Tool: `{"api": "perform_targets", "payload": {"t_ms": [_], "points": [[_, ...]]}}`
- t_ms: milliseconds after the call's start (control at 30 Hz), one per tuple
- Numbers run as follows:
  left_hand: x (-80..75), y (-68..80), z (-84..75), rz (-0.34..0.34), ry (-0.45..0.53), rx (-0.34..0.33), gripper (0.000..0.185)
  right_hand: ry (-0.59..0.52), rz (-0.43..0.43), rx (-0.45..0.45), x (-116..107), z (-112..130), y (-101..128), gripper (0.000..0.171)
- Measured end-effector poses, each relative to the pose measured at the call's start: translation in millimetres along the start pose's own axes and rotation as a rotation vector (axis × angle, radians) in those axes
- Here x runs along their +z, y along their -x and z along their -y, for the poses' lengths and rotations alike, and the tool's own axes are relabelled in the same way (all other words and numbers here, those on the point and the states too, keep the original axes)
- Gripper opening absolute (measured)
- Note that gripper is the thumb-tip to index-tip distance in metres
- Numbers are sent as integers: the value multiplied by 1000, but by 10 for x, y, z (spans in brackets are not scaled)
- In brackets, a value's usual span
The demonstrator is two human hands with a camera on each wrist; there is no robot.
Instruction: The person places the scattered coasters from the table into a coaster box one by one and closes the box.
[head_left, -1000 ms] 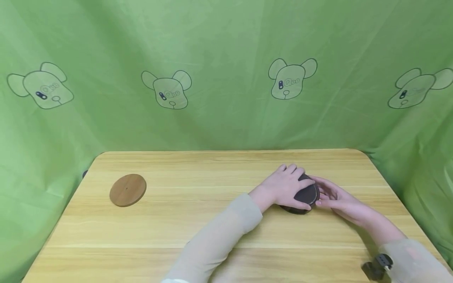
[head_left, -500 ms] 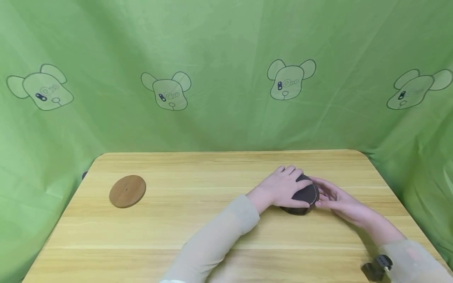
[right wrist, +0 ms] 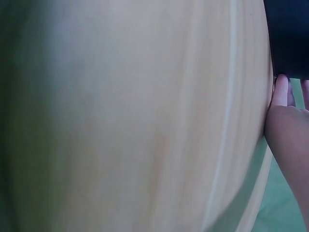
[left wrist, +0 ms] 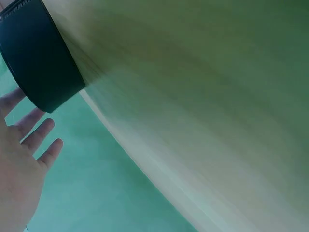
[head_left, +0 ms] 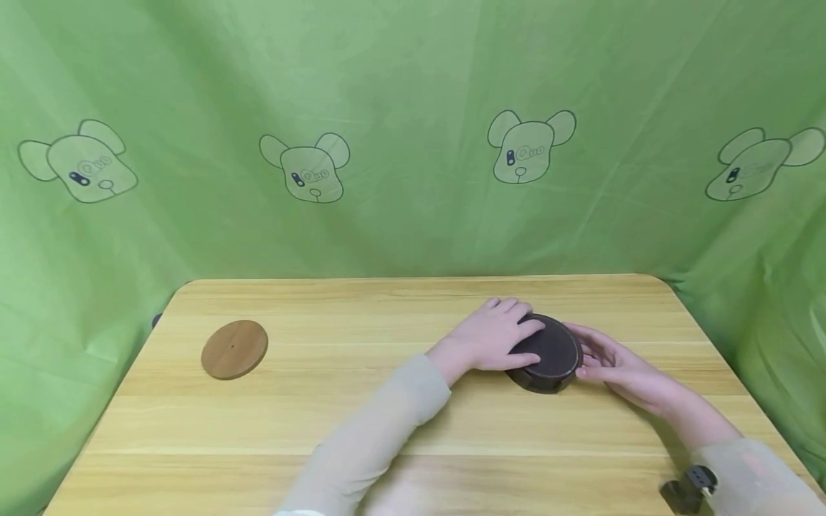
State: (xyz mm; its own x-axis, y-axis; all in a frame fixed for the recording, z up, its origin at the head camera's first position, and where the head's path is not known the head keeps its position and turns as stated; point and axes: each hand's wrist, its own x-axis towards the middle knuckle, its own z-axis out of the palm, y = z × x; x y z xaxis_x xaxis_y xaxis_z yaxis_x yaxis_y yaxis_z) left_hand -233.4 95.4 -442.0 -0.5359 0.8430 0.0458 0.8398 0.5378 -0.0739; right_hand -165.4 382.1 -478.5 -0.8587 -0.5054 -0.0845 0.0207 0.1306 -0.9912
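A dark round box [head_left: 548,349] with stitching round its flat top rests on the right half of the wooden table. My left hand [head_left: 492,335] lies over the box's left edge, fingers spread and thumb reaching onto the top. In the left wrist view the fingers of this left hand [left wrist: 24,145] are loosely extended by the box's dark side [left wrist: 38,53]. From the right, my right hand [head_left: 622,369] holds the box's side between thumb and curved fingers. The right wrist view catches the right hand [right wrist: 289,116] against the box's lower edge; most fingers are hidden there.
A thin round wooden disc [head_left: 235,350] with a small centre hole lies at the table's left. Green cloth [head_left: 413,143] with bear-head outlines hangs behind and beside the table [head_left: 258,430]. A small black device [head_left: 689,489] is at the right sleeve.
My left hand has slid left off much of the box's top, so more of the top shows. The right hand and the box have barely moved.
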Motion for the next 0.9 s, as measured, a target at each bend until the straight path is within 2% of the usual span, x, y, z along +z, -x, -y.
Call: {"api": "perform_targets", "payload": {"t_ms": [300, 567, 900], "points": [[3, 209, 159, 0, -20, 8, 64, -7, 7, -25, -5, -10, 3, 75], [13, 392, 303, -1, 6, -12, 64, -23, 19, -49, 2, 2, 0, 74], [66, 649, 435, 14, -14, -37, 63, -9, 19, -46, -17, -22, 11, 75]]}}
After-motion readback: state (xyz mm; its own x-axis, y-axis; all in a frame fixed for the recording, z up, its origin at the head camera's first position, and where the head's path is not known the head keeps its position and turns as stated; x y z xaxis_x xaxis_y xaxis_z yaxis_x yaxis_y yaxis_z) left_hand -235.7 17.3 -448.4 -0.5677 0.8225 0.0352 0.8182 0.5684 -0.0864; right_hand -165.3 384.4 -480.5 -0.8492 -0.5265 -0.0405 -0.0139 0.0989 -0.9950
